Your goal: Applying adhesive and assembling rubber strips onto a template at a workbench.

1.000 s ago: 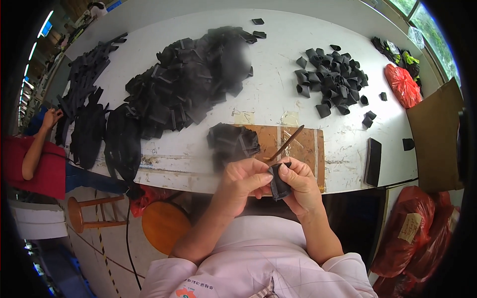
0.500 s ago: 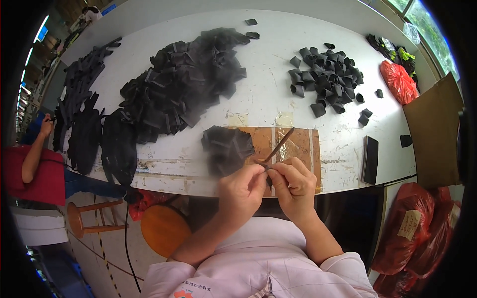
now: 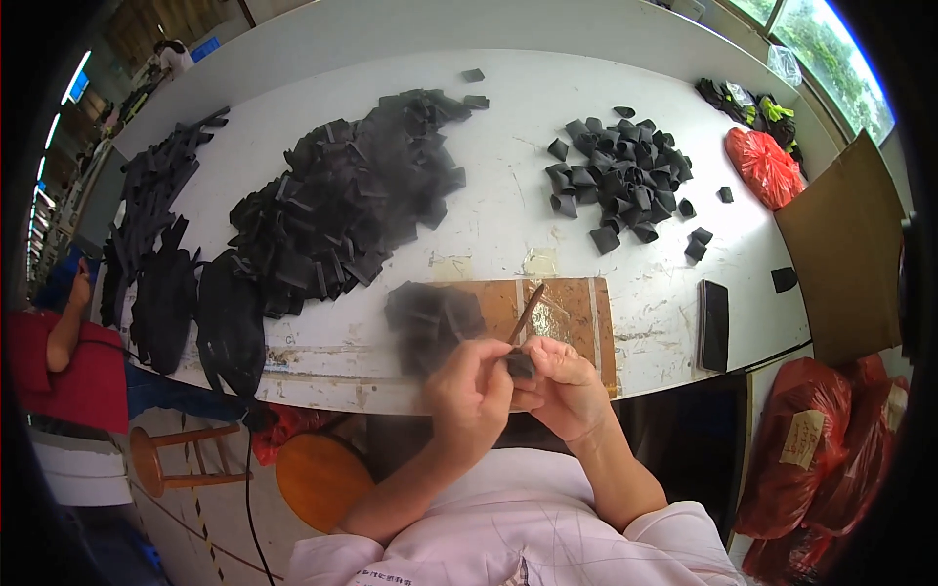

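My left hand (image 3: 469, 396) and my right hand (image 3: 569, 393) meet at the table's front edge, fingers closed. Between them they pinch a small black fabric piece (image 3: 520, 365), which looks folded or looped. Just beyond the fingers, a thin brown pointed stick (image 3: 528, 313) slants up to the right; its lower end is hidden by my hands. Under it lies a brown board (image 3: 588, 327) crossed with clear tape. A small heap of black fabric pieces (image 3: 430, 322), somewhat blurred, sits beside my left hand.
A large pile of black fabric pieces (image 3: 342, 195) covers the table's left; short black loops (image 3: 625, 176) lie at the right. A dark flat phone-like device (image 3: 713, 327), a red plastic bag (image 3: 764, 168) and cardboard (image 3: 848, 254) stand right. A person in red (image 3: 68, 366) is at far left.
The view has tilted, so the table appears lower and slightly left. My right hand has turned, and the black piece between my fingers now shows more of its face.
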Demonstrator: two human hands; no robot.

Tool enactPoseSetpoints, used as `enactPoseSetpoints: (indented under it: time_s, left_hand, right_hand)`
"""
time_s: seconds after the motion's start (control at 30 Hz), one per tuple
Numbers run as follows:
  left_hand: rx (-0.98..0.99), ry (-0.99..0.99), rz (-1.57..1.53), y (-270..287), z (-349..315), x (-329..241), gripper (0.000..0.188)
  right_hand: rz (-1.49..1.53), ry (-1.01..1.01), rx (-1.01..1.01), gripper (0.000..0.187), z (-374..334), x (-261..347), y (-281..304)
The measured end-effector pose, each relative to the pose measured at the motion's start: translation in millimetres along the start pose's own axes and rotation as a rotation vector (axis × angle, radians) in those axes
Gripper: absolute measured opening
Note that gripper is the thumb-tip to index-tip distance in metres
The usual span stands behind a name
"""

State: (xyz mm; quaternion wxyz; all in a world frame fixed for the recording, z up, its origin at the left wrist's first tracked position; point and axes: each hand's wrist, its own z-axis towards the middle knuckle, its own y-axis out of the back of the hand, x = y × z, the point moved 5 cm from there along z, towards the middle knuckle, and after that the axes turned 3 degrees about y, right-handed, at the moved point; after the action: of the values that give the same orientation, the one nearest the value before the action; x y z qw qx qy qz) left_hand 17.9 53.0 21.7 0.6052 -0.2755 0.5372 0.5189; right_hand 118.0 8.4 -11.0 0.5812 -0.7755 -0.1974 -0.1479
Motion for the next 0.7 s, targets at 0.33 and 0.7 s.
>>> enactPoseSetpoints:
  time_s: [0.33,0.7]
  left_hand:
    - [0.672,0.658,-1.916,-17.1,38.9,-34.4,0.019]
    - [0.293,0.811,-1.431,-12.7,50.7,8.2,0.014]
  right_hand:
    - [-0.732,0.357,0.129,0.024,-0.5,81.0,-81.1]
    - [-0.914,0.316,0.113,0.031,34.1,72.4,-51.2]
